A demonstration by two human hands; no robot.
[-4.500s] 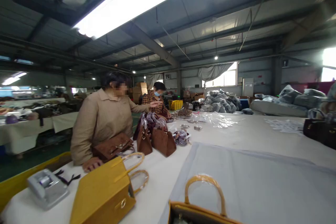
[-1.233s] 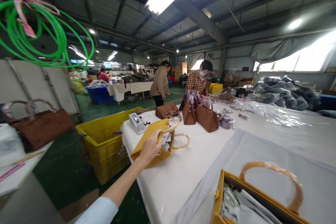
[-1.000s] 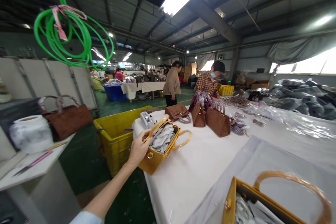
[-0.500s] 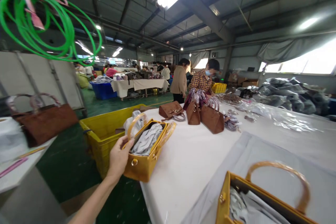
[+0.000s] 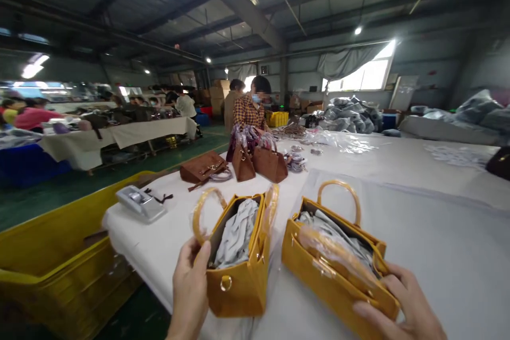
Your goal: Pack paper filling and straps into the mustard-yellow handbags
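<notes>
My left hand (image 5: 190, 291) grips the near end of a mustard-yellow handbag (image 5: 239, 271) stuffed with grey paper, its plastic-wrapped handles standing up. The bag rests on the white table (image 5: 167, 239) close to its front edge. Beside it on the right lies a second yellow handbag (image 5: 319, 271), also stuffed with grey paper, one handle upright and one folded down. My right hand (image 5: 406, 308) holds that bag's near right corner, fingers curled round it. The two bags stand side by side, a small gap between them.
Brown handbags (image 5: 261, 162) stand further back, one lying flat (image 5: 201, 167). A grey tape dispenser (image 5: 139, 203) sits at the table's left. A large yellow crate (image 5: 59, 255) stands on the floor to the left. A person in a checked shirt (image 5: 249, 111) works at the far end.
My left hand pulled the yellow bag from the table's left edge to beside the second yellow bag. My right hand came into view holding that second bag. The view swung right and down.
</notes>
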